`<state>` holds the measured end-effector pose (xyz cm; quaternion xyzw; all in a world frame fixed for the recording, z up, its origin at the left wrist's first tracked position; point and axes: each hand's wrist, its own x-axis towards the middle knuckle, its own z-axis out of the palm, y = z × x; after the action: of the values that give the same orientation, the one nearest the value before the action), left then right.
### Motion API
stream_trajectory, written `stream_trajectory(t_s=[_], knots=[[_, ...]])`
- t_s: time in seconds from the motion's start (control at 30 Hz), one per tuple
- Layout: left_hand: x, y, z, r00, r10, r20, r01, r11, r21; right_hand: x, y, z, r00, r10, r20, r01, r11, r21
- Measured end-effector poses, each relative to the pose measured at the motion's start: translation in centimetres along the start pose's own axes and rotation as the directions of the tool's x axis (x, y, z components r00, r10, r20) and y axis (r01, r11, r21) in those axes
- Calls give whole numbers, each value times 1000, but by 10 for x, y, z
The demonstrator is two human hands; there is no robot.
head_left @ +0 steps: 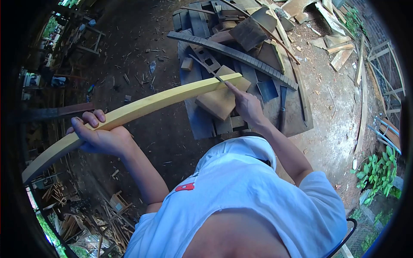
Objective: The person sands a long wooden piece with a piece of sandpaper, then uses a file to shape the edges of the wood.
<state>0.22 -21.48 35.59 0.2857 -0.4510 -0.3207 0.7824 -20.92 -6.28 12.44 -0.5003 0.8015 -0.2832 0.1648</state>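
Observation:
A long, curved strip of pale yellow wood (159, 99) stretches from the lower left up to the middle of the head view. Near its lower end my left hand (101, 135) is closed around it, fingers over the top and thumb along the side. The far end rests over a wooden block (217, 103) on the worktable. My right hand (247, 103) is closed at that end, index finger stretched along a long, thin, dark metal tool (206, 66) that lies across the strip. The hand hides the tool's near end.
On the worktable (303, 122) lie a chisel (282, 112), a long notched wooden bar (236, 56), a dark square plate (267, 90) and several wood offcuts. More scrap wood (342, 56) lies on the ground at the right, near a leafy plant (380, 174). Chips litter the dirt floor (133, 47).

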Motion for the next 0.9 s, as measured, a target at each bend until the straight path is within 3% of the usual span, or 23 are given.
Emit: stream_trajectory(t_s=[0.03, 0.13, 0.2, 0.4, 0.53, 0.6, 0.67, 0.73, 0.83, 0.87, 0.9], knots=[[0, 0, 0, 1000, 3, -7, -3, 1000, -1, 0, 9, 2, 1000, 4, 1, -4, 1000, 1], [0, -1, -1, 1000, 18, 0, -18, 1000, -3, 12, 63, 10, 956, 283, 82, -272, 954, -126], [-2, 0, -1, 1000, 21, 22, -21, 1000, -1, 18, 79, 14, 942, 325, 82, -309, 937, -163], [-1, 0, 2, 1000, 20, 12, -21, 1000, 21, -2, 13, -1, 995, 92, 27, -93, 995, 22], [-2, 2, 5, 1000, 22, 14, -22, 1000, 13, 10, 63, 15, 979, 201, 47, -199, 979, -39], [-1, 1, 6, 1000, 25, 5, -26, 1000, 11, 17, 63, 6, 949, 294, 113, -279, 951, -131], [-1, -1, 3, 999, 39, 21, -39, 999, -12, 12, 41, 6, 959, 263, 101, -251, 960, -123], [-1, -1, 4, 999, 43, 24, -43, 999, -10, 1, 3, -4, 998, 53, 15, -53, 998, 24], [-1, 1, 5, 999, 32, 24, -32, 999, 4, -1, 12, 5, 995, -41, -88, 47, 996, 72], [-2, 1, 5, 1000, 18, 5, -18, 1000, 6, 3, 28, 6, 995, -44, -91, 50, 996, 67], [-1, 1, 4, 1000, 21, 2, -21, 1000, 5, 8, 50, 9, 994, 111, 8, -110, 994, -14]])
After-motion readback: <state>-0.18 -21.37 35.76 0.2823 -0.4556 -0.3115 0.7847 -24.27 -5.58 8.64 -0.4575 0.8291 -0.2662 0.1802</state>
